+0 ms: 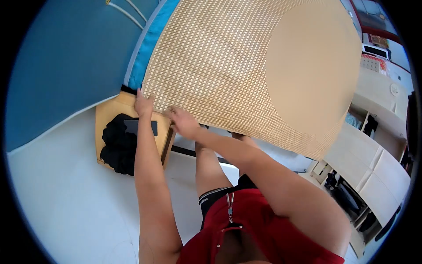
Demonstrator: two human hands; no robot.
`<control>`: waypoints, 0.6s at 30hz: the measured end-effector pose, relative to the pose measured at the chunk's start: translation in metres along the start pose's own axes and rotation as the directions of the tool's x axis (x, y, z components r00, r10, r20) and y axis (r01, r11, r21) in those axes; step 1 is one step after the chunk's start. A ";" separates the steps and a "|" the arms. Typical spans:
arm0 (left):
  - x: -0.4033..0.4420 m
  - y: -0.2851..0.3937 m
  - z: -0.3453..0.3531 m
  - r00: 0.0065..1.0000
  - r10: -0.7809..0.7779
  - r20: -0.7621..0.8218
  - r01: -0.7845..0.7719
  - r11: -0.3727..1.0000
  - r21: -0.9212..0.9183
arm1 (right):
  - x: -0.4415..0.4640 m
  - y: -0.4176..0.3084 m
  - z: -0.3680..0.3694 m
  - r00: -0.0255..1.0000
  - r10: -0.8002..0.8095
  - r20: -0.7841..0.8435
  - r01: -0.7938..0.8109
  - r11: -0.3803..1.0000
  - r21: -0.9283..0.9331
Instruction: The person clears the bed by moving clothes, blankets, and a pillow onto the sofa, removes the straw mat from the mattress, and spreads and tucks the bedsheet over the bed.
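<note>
A woven sleeping mat (206, 66), tan with a pale checkered weave, covers the bed. A bright blue border (151, 44) runs along its left side. My left hand (144, 104) is at the mat's near left corner, its fingers closed round the edge beside the blue border. Just to the right, my right hand (184, 122) has its fingers bent over the near edge of the mat; its fingertips are slightly blurred. Parts of both grips are hidden by the hands themselves.
A wooden nightstand (127, 103) by the corner holds a bundle of black cloth (118, 147) and a flat dark object (132, 126). A blue wall (70, 75) stands at left. Pale cabinets (373, 149) with open compartments stand at right. My legs are close to the bed.
</note>
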State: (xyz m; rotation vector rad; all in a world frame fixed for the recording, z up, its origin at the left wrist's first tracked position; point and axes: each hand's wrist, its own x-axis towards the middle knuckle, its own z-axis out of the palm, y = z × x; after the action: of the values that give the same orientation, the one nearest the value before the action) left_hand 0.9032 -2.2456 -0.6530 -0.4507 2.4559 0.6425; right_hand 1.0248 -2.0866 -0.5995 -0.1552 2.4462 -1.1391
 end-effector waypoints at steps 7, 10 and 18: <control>-0.134 0.131 0.004 0.769 0.639 0.000 -0.591 0.710 -0.382 | -0.036 0.079 -0.138 0.837 0.533 -0.124 -0.304 0.642 0.703; -0.222 0.186 0.044 0.578 0.801 0.158 -0.746 0.596 -0.297 | -0.052 0.103 -0.225 0.876 0.443 -0.190 -0.077 0.518 0.852; -0.360 0.282 0.120 0.215 0.956 0.200 -0.851 0.284 -0.441 | -0.177 0.168 -0.393 0.648 0.647 -0.402 -0.265 0.686 0.678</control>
State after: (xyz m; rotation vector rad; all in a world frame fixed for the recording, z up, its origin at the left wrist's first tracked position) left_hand 1.1141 -1.8851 -0.4311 1.1595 1.9379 1.3385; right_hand 1.0279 -1.6510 -0.4429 1.1876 2.2363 -1.7730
